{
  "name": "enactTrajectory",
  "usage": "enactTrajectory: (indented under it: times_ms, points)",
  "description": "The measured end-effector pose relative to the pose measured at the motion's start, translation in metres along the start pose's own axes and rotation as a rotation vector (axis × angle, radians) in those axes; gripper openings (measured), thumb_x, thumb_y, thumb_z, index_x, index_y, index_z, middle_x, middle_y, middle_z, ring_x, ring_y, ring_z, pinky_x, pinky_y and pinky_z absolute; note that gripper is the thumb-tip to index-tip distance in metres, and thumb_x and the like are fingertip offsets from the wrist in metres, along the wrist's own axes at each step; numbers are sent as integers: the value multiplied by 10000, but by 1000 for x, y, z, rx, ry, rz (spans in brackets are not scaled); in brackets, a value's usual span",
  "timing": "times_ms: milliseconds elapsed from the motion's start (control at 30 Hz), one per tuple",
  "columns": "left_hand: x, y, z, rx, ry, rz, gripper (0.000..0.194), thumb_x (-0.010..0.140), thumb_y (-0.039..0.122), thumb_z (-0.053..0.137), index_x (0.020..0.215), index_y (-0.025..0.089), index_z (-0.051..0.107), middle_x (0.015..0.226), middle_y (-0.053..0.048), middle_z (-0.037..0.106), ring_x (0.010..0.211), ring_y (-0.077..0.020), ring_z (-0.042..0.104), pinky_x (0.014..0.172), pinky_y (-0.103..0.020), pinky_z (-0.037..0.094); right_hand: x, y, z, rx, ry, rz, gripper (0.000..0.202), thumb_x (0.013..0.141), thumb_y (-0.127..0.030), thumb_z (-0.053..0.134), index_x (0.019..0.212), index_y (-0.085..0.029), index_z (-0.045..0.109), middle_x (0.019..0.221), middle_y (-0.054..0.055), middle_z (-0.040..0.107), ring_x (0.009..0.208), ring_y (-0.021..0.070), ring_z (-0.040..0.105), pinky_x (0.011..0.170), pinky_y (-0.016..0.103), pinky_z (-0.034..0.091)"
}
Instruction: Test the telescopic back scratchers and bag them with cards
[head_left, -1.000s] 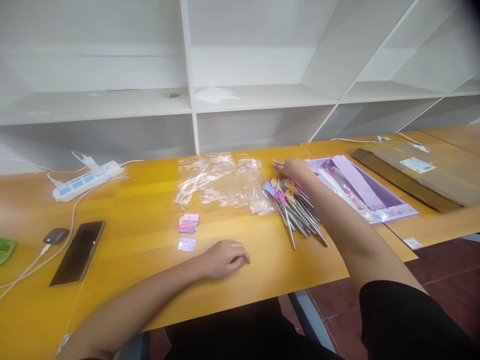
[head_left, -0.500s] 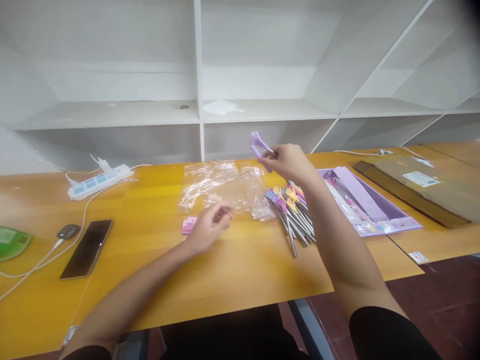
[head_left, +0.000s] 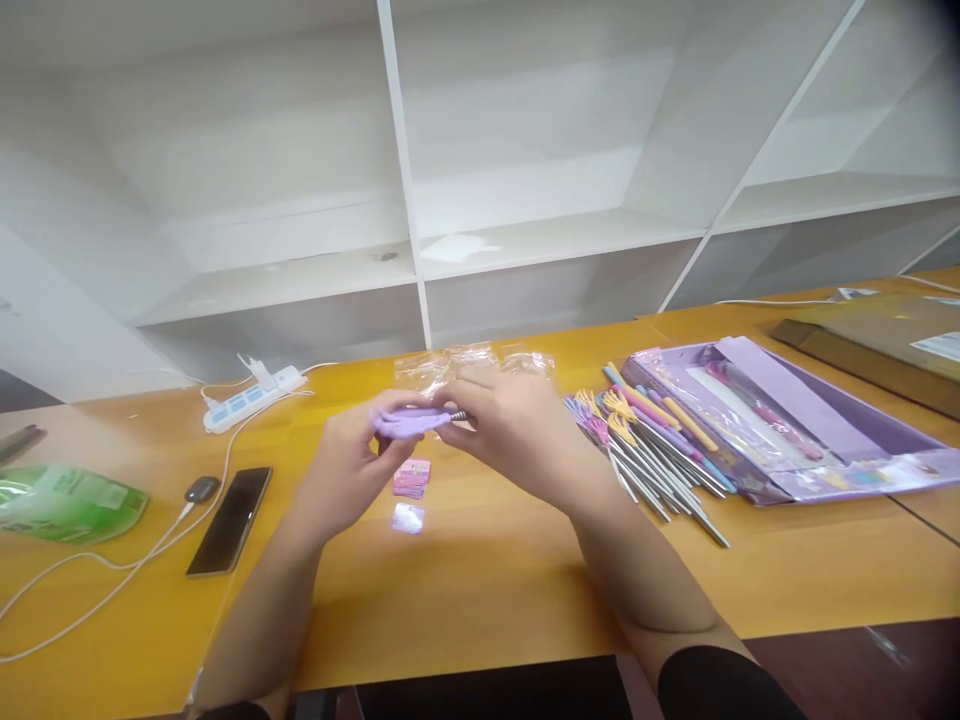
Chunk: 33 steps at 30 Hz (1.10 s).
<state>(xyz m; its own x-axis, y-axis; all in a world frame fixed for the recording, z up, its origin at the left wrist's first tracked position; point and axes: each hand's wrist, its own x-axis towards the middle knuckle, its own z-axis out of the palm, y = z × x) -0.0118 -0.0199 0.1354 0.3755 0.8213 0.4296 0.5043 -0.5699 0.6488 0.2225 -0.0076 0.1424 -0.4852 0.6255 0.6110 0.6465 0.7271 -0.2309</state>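
Observation:
A purple back scratcher [head_left: 409, 422] with a claw-shaped head is held level between both hands, above the middle of the table. My left hand [head_left: 334, 470] closes round the purple head from the left. On the other side, my right hand [head_left: 517, 430] grips the metal rod just behind the head; most of the rod is hidden by that hand. Below the hands lie a small stack of pink cards [head_left: 412, 478] and a single pale card [head_left: 408, 517]. Clear plastic bags [head_left: 442, 368] show partly behind my hands.
Several back scratchers [head_left: 660, 450] with metal rods and coloured heads lie in a pile on the right, beside a purple box [head_left: 900, 420]. A cardboard box [head_left: 877, 335] sits farther right. To the left are a phone [head_left: 229, 522], a power strip [head_left: 255, 400] and a green packet [head_left: 75, 502].
My right hand has brought the purple back scratcher down and left to the middle. My left hand has risen and closed on its head. The camera view has shifted left.

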Motion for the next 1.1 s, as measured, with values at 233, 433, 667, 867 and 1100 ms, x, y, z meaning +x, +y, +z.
enactTrajectory:
  times_ms: [233,433,667,867,1100]
  points:
    - [8,-12,-5,112,-13,-90,184,1037,345,682,1175,249,758,1004,-25,783,847,-177,714,734,-262,546,4,7,5,-104,-78,-120,179,1082,-335,624,997,-193,693,904,43,709,719,147,567,604,319,252]
    - [20,-41,-24,-142,-185,-76,364,1139,430,468,1188,217,759,781,-3,520,682,-137,477,635,-265,411,11,36,-4,509,243,41,412,1107,-395,562,732,-228,522,687,-17,530,640,130,464,630,317,335]
    - [17,-56,-12,-493,-121,-76,345,1096,543,561,1116,243,731,983,-62,589,852,-178,548,790,-335,496,20,31,-13,1063,601,125,545,1094,-593,501,671,-251,467,654,-16,380,596,154,461,611,353,402]
    - [22,-58,3,-575,120,-19,446,984,667,697,932,228,756,876,-41,548,816,-178,499,747,-320,459,19,26,-7,913,599,181,652,1076,-737,383,664,-247,509,685,11,431,610,152,403,574,343,363]
    - [22,-44,1,-901,101,194,77,978,300,799,1048,269,804,806,0,618,688,-109,582,660,-242,481,21,18,-3,1175,585,249,644,1015,-802,480,717,-238,569,701,-20,456,402,68,346,328,309,181]
